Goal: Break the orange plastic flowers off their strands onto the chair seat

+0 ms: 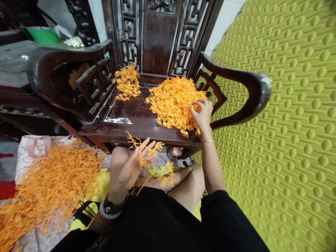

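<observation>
My left hand (132, 168) is raised over my lap, fingers loosely curled around thin orange plastic sprigs (157, 147). Branching stems stick out past the fingertips, and a clustered sprig (168, 175) dangles to the right of the hand. My right hand (203, 113) reaches to the right side of a big heap of orange plastic flower-like pieces (175, 101) on the wooden chair seat. Its thumb and forefinger curve with a small gap between them, and I see nothing held there. A smaller clump of orange pieces (127, 82) lies at the seat's back left.
The dark carved chair (154, 45) has curved armrests (244, 80) on both sides. On the floor at left, a large mass of bare orange stems (60, 168) spreads beside a white bag (28, 150) with pink handles. A yellow bumpy mat (283, 140) stands at right.
</observation>
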Demonstrator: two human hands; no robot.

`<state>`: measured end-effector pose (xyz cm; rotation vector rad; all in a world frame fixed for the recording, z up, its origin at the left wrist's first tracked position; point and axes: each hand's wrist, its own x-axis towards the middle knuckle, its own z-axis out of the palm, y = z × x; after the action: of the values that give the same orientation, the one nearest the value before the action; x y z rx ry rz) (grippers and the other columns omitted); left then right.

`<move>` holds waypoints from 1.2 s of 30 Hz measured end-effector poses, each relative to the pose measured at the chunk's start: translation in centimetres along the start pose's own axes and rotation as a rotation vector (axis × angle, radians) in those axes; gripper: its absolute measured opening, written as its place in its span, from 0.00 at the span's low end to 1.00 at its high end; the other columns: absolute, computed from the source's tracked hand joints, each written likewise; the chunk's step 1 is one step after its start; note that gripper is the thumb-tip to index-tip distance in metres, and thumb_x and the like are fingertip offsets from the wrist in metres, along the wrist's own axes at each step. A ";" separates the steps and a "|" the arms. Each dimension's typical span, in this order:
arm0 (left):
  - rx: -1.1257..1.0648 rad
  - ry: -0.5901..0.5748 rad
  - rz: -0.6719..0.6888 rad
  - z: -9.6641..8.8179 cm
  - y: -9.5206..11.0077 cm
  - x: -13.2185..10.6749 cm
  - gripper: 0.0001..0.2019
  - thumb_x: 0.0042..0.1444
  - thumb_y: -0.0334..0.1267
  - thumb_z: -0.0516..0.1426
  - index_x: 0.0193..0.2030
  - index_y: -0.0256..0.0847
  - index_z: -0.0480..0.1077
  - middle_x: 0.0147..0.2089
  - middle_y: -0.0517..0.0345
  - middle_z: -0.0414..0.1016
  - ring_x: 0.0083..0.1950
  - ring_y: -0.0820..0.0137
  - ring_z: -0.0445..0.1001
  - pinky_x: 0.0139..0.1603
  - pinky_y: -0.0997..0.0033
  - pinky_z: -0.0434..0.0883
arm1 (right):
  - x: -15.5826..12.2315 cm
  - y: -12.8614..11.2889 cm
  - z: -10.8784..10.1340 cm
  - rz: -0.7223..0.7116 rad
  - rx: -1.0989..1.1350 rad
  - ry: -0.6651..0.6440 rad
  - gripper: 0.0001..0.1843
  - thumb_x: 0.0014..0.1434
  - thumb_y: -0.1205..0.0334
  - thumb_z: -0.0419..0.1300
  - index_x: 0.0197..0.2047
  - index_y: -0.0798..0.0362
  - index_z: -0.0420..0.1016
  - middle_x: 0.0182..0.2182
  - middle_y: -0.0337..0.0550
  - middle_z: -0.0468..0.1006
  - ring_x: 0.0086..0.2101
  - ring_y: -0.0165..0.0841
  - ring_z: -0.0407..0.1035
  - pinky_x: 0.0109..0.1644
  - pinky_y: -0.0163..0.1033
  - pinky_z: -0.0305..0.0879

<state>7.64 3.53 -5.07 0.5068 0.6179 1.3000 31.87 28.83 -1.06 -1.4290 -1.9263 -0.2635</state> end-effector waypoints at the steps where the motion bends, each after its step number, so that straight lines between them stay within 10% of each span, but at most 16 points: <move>1: -0.004 0.008 0.007 0.0 0.0 0.1 0.19 0.66 0.46 0.48 0.61 0.51 0.65 0.68 0.57 0.59 0.58 0.65 0.69 0.54 0.70 0.68 | -0.2 -0.2 -0.4 -0.044 -0.006 0.041 0.20 0.57 0.55 0.53 0.49 0.54 0.72 0.53 0.55 0.68 0.54 0.48 0.59 0.56 0.55 0.56; 7: 0.047 -0.003 0.012 0.3 0.5 1.0 0.18 0.64 0.43 0.51 0.59 0.48 0.68 0.68 0.56 0.59 0.52 0.66 0.73 0.51 0.70 0.68 | -3.0 -2.6 -2.5 -0.293 0.099 0.102 0.29 0.60 0.61 0.46 0.65 0.54 0.54 0.61 0.52 0.62 0.61 0.42 0.53 0.63 0.54 0.51; 12: 0.069 -0.045 0.043 1.0 0.8 1.9 0.19 0.64 0.42 0.51 0.60 0.44 0.67 0.67 0.51 0.60 0.49 0.66 0.75 0.55 0.65 0.66 | -4.4 -2.7 -0.7 -0.320 0.077 -0.022 0.18 0.59 0.66 0.45 0.44 0.49 0.74 0.44 0.46 0.75 0.53 0.42 0.61 0.60 0.54 0.52; 16: 0.079 -0.027 0.080 1.3 0.6 2.0 0.18 0.64 0.41 0.51 0.58 0.43 0.69 0.65 0.50 0.64 0.46 0.67 0.77 0.51 0.68 0.68 | -3.2 -1.9 0.2 -0.065 0.066 0.201 0.18 0.59 0.65 0.40 0.30 0.52 0.71 0.31 0.50 0.70 0.43 0.45 0.65 0.49 0.55 0.60; 21: 0.127 0.019 0.117 1.1 0.3 2.0 0.18 0.63 0.41 0.52 0.56 0.41 0.71 0.63 0.48 0.66 0.43 0.66 0.77 0.55 0.64 0.67 | 1.2 -1.8 -0.1 -0.071 -0.026 0.255 0.21 0.61 0.53 0.44 0.46 0.56 0.71 0.47 0.58 0.68 0.53 0.48 0.59 0.56 0.55 0.56; 26: 0.219 0.138 0.237 0.9 0.0 2.2 0.17 0.62 0.42 0.52 0.52 0.38 0.74 0.59 0.49 0.71 0.63 0.60 0.64 0.66 0.63 0.55 | 3.6 -1.2 1.4 -0.036 -0.109 -0.231 0.31 0.65 0.47 0.41 0.62 0.58 0.60 0.62 0.58 0.60 0.63 0.48 0.49 0.64 0.66 0.34; 29: 0.230 0.168 0.271 1.0 0.0 2.1 0.16 0.62 0.42 0.52 0.50 0.38 0.75 0.57 0.50 0.73 0.64 0.59 0.63 0.65 0.63 0.58 | 2.9 -1.5 1.0 -0.073 -0.058 -0.115 0.32 0.65 0.47 0.41 0.67 0.56 0.51 0.66 0.55 0.53 0.65 0.43 0.46 0.67 0.63 0.29; 33: 0.204 0.215 0.231 1.4 0.0 2.1 0.17 0.61 0.41 0.53 0.54 0.40 0.73 0.37 0.55 0.79 0.47 0.64 0.74 0.51 0.67 0.69 | -0.1 -4.4 -1.7 -0.113 0.214 0.143 0.26 0.66 0.51 0.42 0.60 0.56 0.62 0.60 0.56 0.65 0.60 0.40 0.58 0.67 0.55 0.44; 36: 0.152 0.237 0.244 1.8 -0.1 2.2 0.17 0.61 0.40 0.53 0.54 0.39 0.73 0.41 0.55 0.78 0.49 0.66 0.73 0.53 0.69 0.67 | -4.5 -8.0 -3.8 -0.130 0.547 -0.115 0.21 0.65 0.49 0.46 0.48 0.53 0.71 0.45 0.51 0.77 0.48 0.39 0.70 0.55 0.49 0.63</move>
<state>9.27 5.67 -4.07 0.5697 0.8774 1.5662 26.89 20.42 0.72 -0.9737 -1.9814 0.2780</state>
